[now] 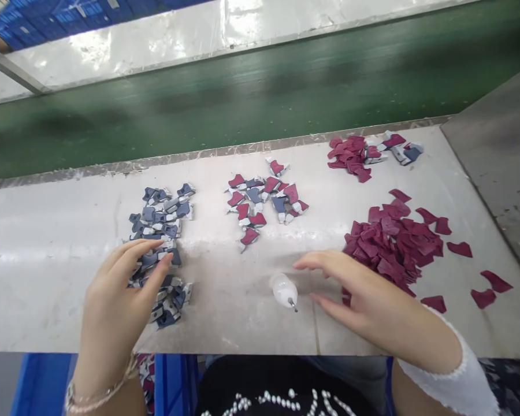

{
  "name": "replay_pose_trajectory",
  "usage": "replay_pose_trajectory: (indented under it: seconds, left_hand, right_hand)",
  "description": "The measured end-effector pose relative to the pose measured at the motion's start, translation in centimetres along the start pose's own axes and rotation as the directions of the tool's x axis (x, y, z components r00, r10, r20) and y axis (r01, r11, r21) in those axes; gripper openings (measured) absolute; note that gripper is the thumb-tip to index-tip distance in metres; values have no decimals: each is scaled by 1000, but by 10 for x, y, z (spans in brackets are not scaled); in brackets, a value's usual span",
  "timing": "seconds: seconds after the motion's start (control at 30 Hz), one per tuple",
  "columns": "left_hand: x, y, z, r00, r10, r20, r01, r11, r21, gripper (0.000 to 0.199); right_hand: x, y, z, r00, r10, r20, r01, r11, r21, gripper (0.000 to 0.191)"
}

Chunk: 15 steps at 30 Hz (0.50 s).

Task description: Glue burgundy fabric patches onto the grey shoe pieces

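My left hand (pixel 120 289) is over a pile of small blue-grey and white parts (pixel 167 216), thumb and fingers apart; whether the fingertips touch a part I cannot tell. My right hand (pixel 359 289) is open, its fingers spread beside a small white squeeze bottle (pixel 283 290) with a thin metal tip, and apart from it. Partly behind that hand lies a heap of maroon cut pieces (pixel 394 240). Between the hands, farther back, sits a group of parts (pixel 257 219), several topped with maroon pieces and a few with blue-grey faces.
A smaller maroon pile (pixel 350 156) lies at the back right, beside a few white and grey parts (pixel 407 153). Behind the white table (pixel 225 318) runs a green belt (pixel 242 98). A metal panel (pixel 502 156) bounds the right side. Blue bins (pixel 43 384) stand below the front edge.
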<state>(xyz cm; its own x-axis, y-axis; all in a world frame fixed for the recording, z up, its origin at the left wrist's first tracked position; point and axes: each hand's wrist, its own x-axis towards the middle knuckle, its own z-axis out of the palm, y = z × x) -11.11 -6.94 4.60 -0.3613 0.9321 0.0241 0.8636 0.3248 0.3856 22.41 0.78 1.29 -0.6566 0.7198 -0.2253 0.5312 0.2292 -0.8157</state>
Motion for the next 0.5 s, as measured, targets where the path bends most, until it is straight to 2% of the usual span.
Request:
replay_pose_trajectory:
  seconds: [0.1, 0.2, 0.33, 0.5]
  left_hand:
    - [18, -25, 17, 995, 9, 104, -29, 981, 190, 41]
    - [24, -45, 23, 973, 81, 214, -140, 951, 276, 47]
    - [28, -54, 26, 953, 154, 260, -235, 919, 317, 46]
    - [42, -58, 30, 920, 215, 328, -318, 899, 302, 52]
  right_hand:
    - [-1, 2, 14, 993, 20, 115, -28, 997, 70, 47]
    - [9, 2, 28, 990, 13, 143, -33, 990, 134, 48]
    - [22, 5, 36, 991, 2, 131, -26, 984, 176, 42]
    - [22, 5, 29, 991, 15, 132, -42, 978, 204, 30]
